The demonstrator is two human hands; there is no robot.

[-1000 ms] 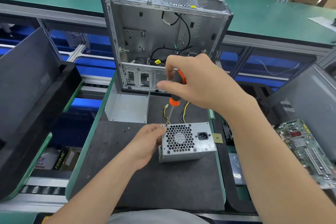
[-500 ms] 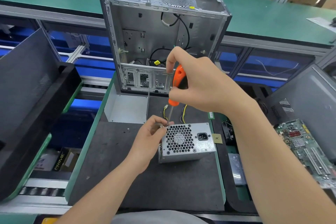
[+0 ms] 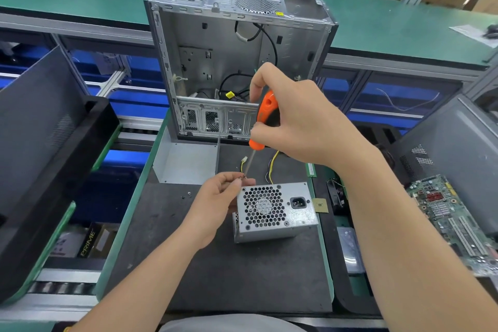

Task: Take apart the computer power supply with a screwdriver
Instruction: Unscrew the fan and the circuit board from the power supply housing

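Gripping orange screwdriver (image 3: 265, 118) in right hand (image 3: 299, 121), tip at power supply (image 3: 272, 210) corner under left hand (image 3: 218, 202), pinching there. Looking stiff, heavyish, sharp-edged; best holding by flat sides.

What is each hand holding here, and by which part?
Right hand: screwdriver, by its orange handle. Left hand: fingertips pinched at the screwdriver's tip; holding something cannot be told.
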